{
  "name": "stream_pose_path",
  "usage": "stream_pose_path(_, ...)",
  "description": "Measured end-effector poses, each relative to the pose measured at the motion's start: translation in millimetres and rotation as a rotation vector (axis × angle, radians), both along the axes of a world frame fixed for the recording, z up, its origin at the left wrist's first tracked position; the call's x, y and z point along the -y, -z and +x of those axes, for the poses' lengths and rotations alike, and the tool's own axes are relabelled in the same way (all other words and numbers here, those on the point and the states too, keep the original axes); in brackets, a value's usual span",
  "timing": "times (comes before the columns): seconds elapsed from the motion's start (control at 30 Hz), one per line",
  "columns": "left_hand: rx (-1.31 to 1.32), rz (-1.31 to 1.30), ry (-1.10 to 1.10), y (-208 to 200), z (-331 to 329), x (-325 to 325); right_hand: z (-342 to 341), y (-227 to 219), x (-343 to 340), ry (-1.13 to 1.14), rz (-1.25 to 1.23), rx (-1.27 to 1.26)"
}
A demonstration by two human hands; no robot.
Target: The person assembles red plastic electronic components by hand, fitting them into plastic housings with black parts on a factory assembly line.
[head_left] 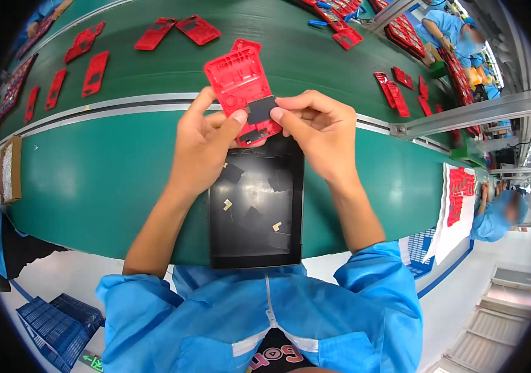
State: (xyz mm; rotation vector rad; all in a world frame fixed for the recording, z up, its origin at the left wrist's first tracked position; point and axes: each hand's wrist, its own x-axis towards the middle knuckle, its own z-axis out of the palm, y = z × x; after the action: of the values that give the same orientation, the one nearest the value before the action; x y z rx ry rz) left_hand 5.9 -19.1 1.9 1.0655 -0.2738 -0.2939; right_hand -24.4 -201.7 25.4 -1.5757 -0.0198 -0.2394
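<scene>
My left hand (198, 148) grips a red plastic shell (235, 76) by its lower left part, thumb on the inner face. The shell shows ribs, a round mark and small dark parts near its lower end. Between the thumb and fingers of my right hand (329, 133) is the right edge of a flat black square piece (260, 110). It lies over the shell's lower half; whether it is stuck there I cannot tell. Below both hands stands a shallow black tray (256, 248) holding several dark thin pieces and small cream-coloured bits (276, 227).
Several red shells (96, 73) lie on the green conveyor belt (135, 68) beyond the metal rail. At right, red parts (460, 193) rest on a white sheet (449, 236). A cardboard box (11, 169) stands at the left edge. Co-workers in blue (498, 214) sit along the right.
</scene>
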Motion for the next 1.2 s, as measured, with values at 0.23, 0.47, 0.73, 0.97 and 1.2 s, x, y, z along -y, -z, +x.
stream_pose_path(0.23, -0.001, -0.005, 0.023, 0, -1, -1, -3, -3, 5, -0.008, 0.021, -0.076)
stream_pose_path(0.47, -0.009, 0.010, -0.019, -3, -1, 0, 0, 13, -3, 0.108, -0.276, 0.178)
stream_pose_path(0.73, 0.000, 0.106, -0.003, 2, 0, 0, 2, 17, -1, 0.109, -0.062, 0.119)
stream_pose_path(0.97, 0.004, 0.079, -0.007, 1, -1, 1, -1, 19, -3, 0.182, -0.370, 0.395)
stream_pose_path(1.2, 0.022, 0.094, 0.020, 3, -2, 2, -3, 28, 2, 0.168, -0.239, 0.287)
